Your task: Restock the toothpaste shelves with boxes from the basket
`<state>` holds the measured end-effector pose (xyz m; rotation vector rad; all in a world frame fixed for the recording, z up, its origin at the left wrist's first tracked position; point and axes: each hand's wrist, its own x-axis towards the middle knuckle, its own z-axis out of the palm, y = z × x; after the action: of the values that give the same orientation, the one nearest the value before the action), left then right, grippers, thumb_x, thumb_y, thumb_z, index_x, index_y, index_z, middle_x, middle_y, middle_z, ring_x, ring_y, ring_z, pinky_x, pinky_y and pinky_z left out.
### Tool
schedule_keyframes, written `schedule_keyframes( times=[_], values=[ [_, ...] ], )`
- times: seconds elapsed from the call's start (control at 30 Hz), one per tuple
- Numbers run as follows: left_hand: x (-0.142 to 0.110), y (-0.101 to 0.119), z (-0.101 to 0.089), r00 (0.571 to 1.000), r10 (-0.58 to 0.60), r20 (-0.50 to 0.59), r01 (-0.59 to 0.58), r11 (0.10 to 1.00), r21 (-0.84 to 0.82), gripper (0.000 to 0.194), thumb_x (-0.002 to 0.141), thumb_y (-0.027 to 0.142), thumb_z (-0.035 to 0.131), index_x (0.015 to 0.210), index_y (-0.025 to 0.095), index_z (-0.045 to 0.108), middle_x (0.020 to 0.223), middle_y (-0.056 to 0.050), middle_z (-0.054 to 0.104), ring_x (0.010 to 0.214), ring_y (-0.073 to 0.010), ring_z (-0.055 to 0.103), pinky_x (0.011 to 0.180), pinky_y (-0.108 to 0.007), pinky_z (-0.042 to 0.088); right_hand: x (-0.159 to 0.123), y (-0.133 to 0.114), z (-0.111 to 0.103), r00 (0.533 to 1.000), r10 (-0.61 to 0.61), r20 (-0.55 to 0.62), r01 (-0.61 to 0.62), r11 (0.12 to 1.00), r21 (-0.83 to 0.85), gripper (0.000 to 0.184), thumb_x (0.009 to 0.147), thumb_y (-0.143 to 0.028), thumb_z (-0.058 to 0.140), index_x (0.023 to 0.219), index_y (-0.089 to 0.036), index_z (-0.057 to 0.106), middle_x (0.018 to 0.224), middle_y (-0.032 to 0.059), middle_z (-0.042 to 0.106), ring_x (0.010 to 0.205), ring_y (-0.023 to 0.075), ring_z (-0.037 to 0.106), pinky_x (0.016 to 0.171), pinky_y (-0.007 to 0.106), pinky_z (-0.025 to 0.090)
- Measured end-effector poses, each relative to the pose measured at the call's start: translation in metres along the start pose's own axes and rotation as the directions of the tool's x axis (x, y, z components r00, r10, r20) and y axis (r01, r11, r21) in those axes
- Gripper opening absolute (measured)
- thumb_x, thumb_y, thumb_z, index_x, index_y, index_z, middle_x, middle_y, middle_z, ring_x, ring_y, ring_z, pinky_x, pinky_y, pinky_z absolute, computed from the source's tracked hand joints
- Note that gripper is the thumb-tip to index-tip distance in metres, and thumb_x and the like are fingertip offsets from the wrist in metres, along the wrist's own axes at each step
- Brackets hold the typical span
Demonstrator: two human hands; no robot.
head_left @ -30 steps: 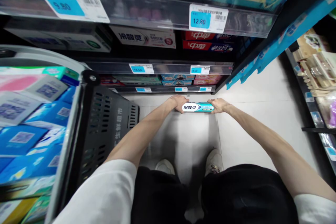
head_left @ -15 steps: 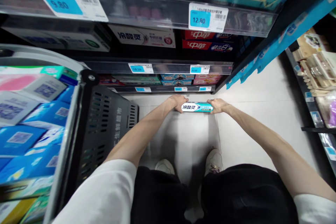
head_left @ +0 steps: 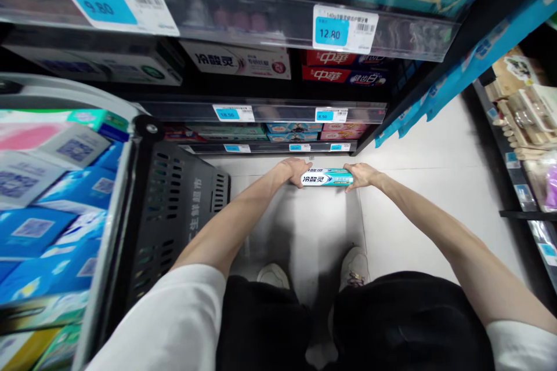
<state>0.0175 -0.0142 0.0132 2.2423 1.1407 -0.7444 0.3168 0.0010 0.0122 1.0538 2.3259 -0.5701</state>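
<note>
Between my two hands is a white and teal toothpaste box (head_left: 324, 177), held level above the pale floor with its printed side towards me. My left hand (head_left: 297, 172) is closed on its left end. The right end is gripped by my right hand (head_left: 362, 175), with a finger showing below the box's lower edge. Both arms are stretched forward. Whether a second box lies behind the first is hard to make out. Just beyond my hands are the lowest shelf's boxes (head_left: 293, 128).
At left stands a grey shopping basket (head_left: 178, 208), with several blue, white and green boxes (head_left: 35, 229) piled in it. Shelves with price tags (head_left: 346, 29) rise in front. On the right is another rack (head_left: 517, 156) with wooden goods. My shoes (head_left: 354, 266) are on the floor below.
The toothpaste box has tilted slightly, so more of its upper side shows. The fingers of my right hand have shifted a little at its end.
</note>
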Motion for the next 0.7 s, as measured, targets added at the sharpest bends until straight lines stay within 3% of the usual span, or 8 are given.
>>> schedule_keyframes(
  times=[0.23,0.37,0.53,0.7],
  values=[
    [0.004,-0.006,-0.001,1.0,-0.003,0.024,0.008,0.971,-0.238,0.085,0.064,0.054,0.086,0.134,0.019,0.052,0.125,-0.013,0.071,0.105,-0.0265,0.071,0.085,-0.029,0.056,-0.008,0.001,0.0,0.998,0.064,0.018,-0.065,0.994,0.086,0.087,0.063,-0.065,0.088,0.13,-0.02,0.055,0.114,0.0141,0.075,0.109,0.0371,0.071,0.088,0.038,0.052],
    [0.003,-0.004,-0.001,0.999,0.004,0.052,0.009,0.971,-0.241,0.082,0.064,0.051,0.086,0.133,0.02,0.053,0.125,-0.011,0.071,0.105,-0.026,0.071,0.085,-0.029,0.056,-0.009,0.0,-0.001,0.99,0.064,0.123,-0.088,0.976,0.198,0.078,0.063,-0.063,0.086,0.125,-0.022,0.062,0.112,0.0091,0.076,0.106,0.0304,0.072,0.084,0.032,0.054],
    [0.0,0.002,0.002,0.999,0.016,0.038,-0.008,0.976,-0.219,0.078,0.064,0.039,0.085,0.133,0.02,0.053,0.126,-0.013,0.071,0.102,-0.0282,0.072,0.082,-0.031,0.057,-0.009,-0.003,0.001,0.939,-0.008,0.343,-0.122,0.927,0.354,0.064,0.064,-0.053,0.082,0.119,-0.022,0.07,0.098,0.0013,0.077,0.081,0.0192,0.073,0.065,0.025,0.055],
    [0.001,0.003,-0.001,0.999,0.043,0.019,-0.038,0.975,-0.218,0.074,0.067,0.034,0.081,0.135,0.02,0.055,0.127,-0.012,0.071,0.108,-0.0283,0.071,0.087,-0.031,0.056,-0.008,-0.003,0.002,0.922,-0.002,0.388,-0.166,0.902,0.398,0.059,0.063,-0.049,0.082,0.114,-0.021,0.072,0.096,0.0021,0.076,0.079,0.0177,0.071,0.062,0.023,0.053]
  ],
)
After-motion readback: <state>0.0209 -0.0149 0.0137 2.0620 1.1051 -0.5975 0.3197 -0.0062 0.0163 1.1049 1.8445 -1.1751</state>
